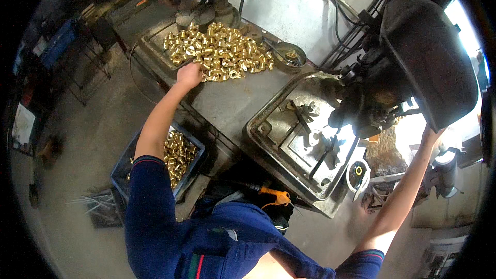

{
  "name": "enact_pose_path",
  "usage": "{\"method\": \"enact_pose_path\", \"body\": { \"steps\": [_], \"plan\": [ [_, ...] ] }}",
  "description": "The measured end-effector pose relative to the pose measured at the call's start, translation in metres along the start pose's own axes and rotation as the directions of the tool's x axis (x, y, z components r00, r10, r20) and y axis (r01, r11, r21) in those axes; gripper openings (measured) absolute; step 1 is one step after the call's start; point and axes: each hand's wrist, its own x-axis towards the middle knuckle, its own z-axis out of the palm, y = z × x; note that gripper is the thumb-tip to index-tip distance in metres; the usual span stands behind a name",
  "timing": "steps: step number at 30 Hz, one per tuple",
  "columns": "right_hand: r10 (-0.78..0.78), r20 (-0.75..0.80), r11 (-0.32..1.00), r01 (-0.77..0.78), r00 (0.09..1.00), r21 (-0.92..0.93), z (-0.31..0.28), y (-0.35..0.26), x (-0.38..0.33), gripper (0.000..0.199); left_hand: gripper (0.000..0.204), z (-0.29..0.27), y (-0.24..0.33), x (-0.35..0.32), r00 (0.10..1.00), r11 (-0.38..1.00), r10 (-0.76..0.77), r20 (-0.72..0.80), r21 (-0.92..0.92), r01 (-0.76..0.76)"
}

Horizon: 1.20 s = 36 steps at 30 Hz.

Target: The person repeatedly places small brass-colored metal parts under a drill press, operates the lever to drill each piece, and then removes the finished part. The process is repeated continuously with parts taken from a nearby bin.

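Note:
My left arm reaches forward to a heap of shiny brass fittings (222,49) on the metal bench. My left hand (190,75) is at the heap's near left edge, its fingers curled in against the fittings; whatever they hold is hidden. On the far right, my right hand (433,136) is raised to the lower edge of a large dark machine head (429,62), which looks like a drill press. Its fingers are lost behind the housing and in glare. Below the machine head lies a worn metal machine table (268,147) with clamps and a fixture on it.
A blue crate (121,170) with more brass fittings stands below my left forearm. Beside the heap sits a round dark dish (289,58). An orange-handled tool (276,195) lies by my lap. A white bowl (357,175) is right of the machine table; cables (336,8) hang behind.

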Motion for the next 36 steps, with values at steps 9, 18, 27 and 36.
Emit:
{"method": "enact_pose_path", "body": {
  "steps": [9, 18, 27, 36],
  "plan": [
    [0.034, -0.004, 0.999, -0.034, 0.999, 0.037, 0.002, 0.003, -0.002, 0.061, 0.030, -0.006, -0.013, -0.021, 0.994, 0.994, -0.108, 0.035, -0.030, 0.109],
    [0.106, -0.028, 0.986, -0.101, 0.994, 0.131, -0.001, 0.017, -0.006, 0.058, 0.034, -0.016, -0.003, -0.028, 0.992, 0.993, -0.087, 0.095, 0.093, 0.078],
    [0.177, 0.141, 0.933, -0.212, 0.974, 0.291, -0.001, -0.059, 0.004, 0.032, 0.029, -0.003, -0.011, -0.049, 0.992, 0.967, -0.051, 0.114, -0.242, 0.078],
    [0.331, 0.122, 0.878, -0.353, 0.936, 0.323, -0.052, -0.108, -0.068, 0.044, 0.038, -0.009, 0.017, -0.054, 0.984, 0.993, 0.070, 0.163, 0.080, -0.084]
  ]
}}
